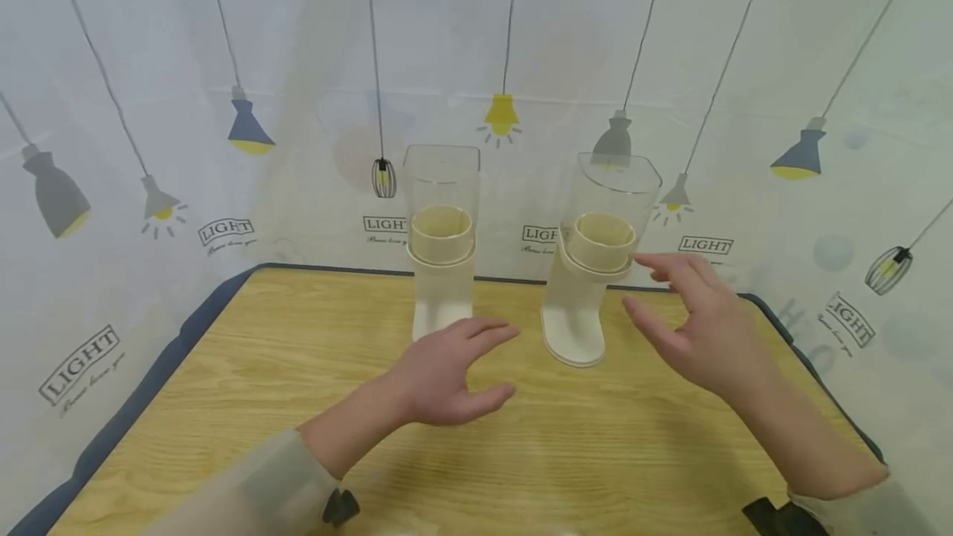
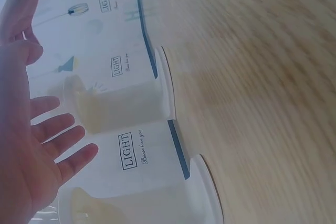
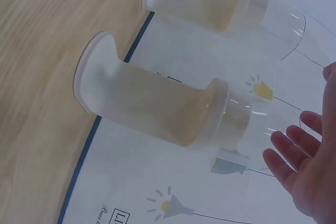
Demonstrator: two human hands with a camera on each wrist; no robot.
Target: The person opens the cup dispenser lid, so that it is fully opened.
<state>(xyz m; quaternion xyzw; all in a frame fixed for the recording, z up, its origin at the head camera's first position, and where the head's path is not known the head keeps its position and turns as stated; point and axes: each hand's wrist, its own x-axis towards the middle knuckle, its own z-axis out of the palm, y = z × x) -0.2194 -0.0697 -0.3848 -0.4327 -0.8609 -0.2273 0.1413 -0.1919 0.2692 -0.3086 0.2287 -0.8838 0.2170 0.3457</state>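
Two white upright stands are side by side at the back of the table: a left stand (image 1: 443,292) and a right stand (image 1: 575,308). Each has a rounded foot, a cream ring inside its top and a clear open-topped container above. My left hand (image 1: 456,375) hovers in front of the left stand, fingers extended, and hides its foot. My right hand (image 1: 707,333) is beside the right stand. Its fingertips come close to the right clear container (image 1: 618,180); whether they touch cannot be told. Both hands hold nothing, and their fingers are loosely straight in the wrist views.
The wooden table (image 1: 298,362) has a dark blue edge (image 1: 156,375). A pale curtain (image 1: 313,48) printed with hanging lamps encloses the back and both sides, close behind the stands.
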